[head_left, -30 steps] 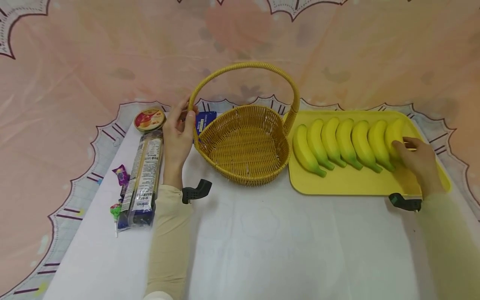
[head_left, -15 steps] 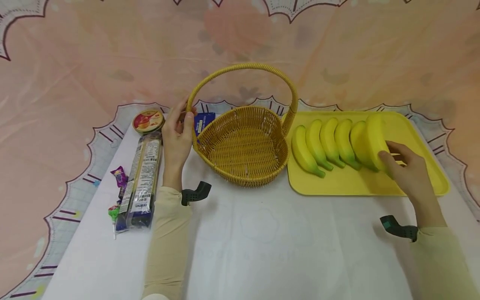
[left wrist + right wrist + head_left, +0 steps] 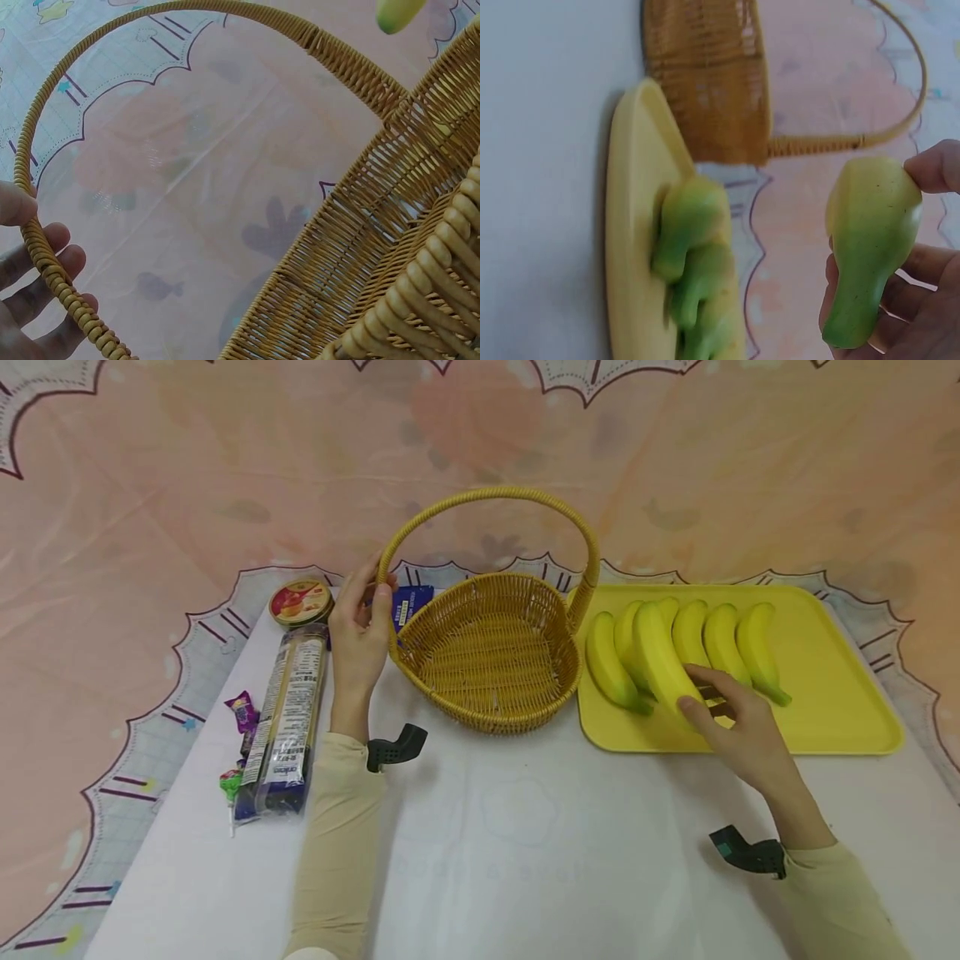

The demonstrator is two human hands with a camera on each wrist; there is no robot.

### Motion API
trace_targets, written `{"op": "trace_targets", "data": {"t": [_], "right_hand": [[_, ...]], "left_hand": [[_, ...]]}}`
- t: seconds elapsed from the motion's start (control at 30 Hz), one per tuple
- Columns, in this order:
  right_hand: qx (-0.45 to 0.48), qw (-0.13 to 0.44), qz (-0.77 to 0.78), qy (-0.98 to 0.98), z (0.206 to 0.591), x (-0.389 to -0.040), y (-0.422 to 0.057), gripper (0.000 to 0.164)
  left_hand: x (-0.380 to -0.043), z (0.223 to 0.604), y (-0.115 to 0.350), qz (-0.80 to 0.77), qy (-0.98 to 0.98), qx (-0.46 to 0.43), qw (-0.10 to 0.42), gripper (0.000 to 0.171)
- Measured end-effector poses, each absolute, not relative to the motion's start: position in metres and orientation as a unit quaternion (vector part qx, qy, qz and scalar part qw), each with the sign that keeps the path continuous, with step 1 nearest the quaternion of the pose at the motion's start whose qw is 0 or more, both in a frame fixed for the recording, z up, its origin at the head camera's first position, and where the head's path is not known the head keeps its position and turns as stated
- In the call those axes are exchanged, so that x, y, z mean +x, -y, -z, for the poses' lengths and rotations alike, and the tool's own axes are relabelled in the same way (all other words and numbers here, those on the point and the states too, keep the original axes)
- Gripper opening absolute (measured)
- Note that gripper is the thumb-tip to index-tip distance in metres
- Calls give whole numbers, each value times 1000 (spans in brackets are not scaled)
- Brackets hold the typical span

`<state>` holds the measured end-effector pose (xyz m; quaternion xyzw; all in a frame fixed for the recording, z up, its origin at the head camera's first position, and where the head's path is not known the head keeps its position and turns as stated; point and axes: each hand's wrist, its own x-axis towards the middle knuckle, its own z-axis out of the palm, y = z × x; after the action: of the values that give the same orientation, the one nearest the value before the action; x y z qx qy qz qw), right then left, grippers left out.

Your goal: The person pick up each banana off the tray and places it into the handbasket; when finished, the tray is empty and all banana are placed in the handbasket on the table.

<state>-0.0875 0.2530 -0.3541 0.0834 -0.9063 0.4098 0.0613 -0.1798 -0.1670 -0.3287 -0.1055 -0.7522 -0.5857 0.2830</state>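
Note:
My left hand grips the left side of the handle of a yellow-brown wicker basket. Its thumb and fingers wrap the handle in the left wrist view. The basket stands with nothing inside it. My right hand holds a banana between thumb and fingers, raised over the yellow tray. In the right wrist view the held banana shows its green stem end towards the camera. Several other bananas lie in a row on the tray, some partly hidden behind the held one.
Left of the basket lie a clear-and-blue long packet, a round red-topped tin, a purple-wrapped sweet and a green lollipop. A dark blue packet sits behind the basket's left side. A patterned cloth hangs behind the table.
My right hand has lifted the rightmost banana off the row and carried it left, over the other bananas towards the basket. The left hand stays on the handle.

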Motion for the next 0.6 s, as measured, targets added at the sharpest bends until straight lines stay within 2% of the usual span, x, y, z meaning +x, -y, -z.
{"op": "trace_targets", "data": {"t": [0.27, 0.6], "right_hand": [[172, 55, -424, 888, 345, -96, -217, 43], [177, 34, -424, 887, 341, -97, -184, 42]], "left_hand": [[-180, 329, 168, 577, 760, -96, 283, 37], [-177, 327, 165, 572, 763, -92, 287, 37]]}}
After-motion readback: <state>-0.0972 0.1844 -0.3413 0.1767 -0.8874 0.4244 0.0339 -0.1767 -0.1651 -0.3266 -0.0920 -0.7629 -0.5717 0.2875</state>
